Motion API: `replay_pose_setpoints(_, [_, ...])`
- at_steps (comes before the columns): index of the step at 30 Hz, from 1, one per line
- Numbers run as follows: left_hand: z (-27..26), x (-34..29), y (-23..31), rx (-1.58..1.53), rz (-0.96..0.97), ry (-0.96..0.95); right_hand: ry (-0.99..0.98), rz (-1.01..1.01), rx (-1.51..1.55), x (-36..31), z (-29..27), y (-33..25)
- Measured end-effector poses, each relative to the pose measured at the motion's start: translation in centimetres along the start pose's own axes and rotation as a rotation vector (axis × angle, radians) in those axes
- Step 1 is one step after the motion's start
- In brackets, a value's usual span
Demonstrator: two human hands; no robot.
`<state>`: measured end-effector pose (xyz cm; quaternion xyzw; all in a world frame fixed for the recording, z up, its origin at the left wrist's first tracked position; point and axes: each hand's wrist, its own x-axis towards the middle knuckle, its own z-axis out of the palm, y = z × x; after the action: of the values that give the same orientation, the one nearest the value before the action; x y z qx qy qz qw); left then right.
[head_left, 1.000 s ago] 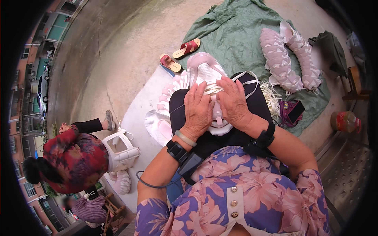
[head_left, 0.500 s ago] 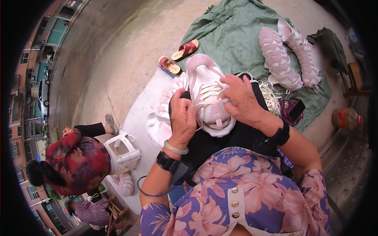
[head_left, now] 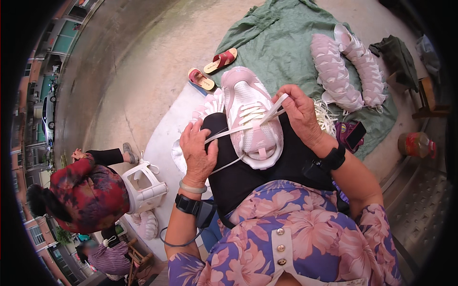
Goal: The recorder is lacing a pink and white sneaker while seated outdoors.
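A pale pink and white sneaker (head_left: 245,95) lies on my black-covered lap, its toe pointing away from me. White shoelace (head_left: 273,110) crosses the eyelets and stretches out to both sides. My right hand (head_left: 303,114), right of the shoe, pinches a doubled length of lace between thumb and fingers. On the other side my left hand (head_left: 196,153) has its fingers curled round the other lace strand, pulled out nearly straight. A looser strand runs from the heel opening toward my left wrist. Part of the left grip is hidden behind the fingers.
Two long stacks of pink shoe uppers (head_left: 334,74) lie on a green cloth (head_left: 276,47), near a laces bundle (head_left: 324,117) and a phone (head_left: 355,137). Red sandals (head_left: 222,61) sit beyond. At left, a person (head_left: 88,190) sits on a white stool (head_left: 145,188); a red-capped jar (head_left: 415,144) stands right.
Both hands have moved apart from the shoe's middle, left hand to the left and right hand to the right. The lace between them is now drawn out.
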<state>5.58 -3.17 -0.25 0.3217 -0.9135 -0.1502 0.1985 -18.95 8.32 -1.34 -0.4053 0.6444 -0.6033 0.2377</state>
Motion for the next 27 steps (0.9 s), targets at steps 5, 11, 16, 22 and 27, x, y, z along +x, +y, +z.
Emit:
replay_pose_setpoints(5, [1.2, 1.7, 1.8, 0.059, 0.177, -0.039, -0.158, 0.146, 0.034, -0.4, -0.2, 0.0])
replay_pose_setpoints(11, [-0.7, 1.2, 0.6, 0.296, 0.233, -0.091, -0.224, 0.105, -0.189, -0.8, -0.8, 1.0])
replay_pose_setpoints(16, [-3.8, -3.5, -5.8, 0.380, -0.037, 0.008, -0.301, -0.047, -0.419, -1.0, -0.7, -1.4])
replay_pose_setpoints(22, [-5.8, -7.5, -8.2, 0.485, -0.116, -0.014, -0.393, -0.328, -0.461, -1.2, -4.2, -0.5])
replay_pose_setpoints(27, [-5.6, -9.3, -8.6, 0.487, -0.188, -0.057, -0.384, -0.452, -0.627, -0.3, -8.6, 0.2])
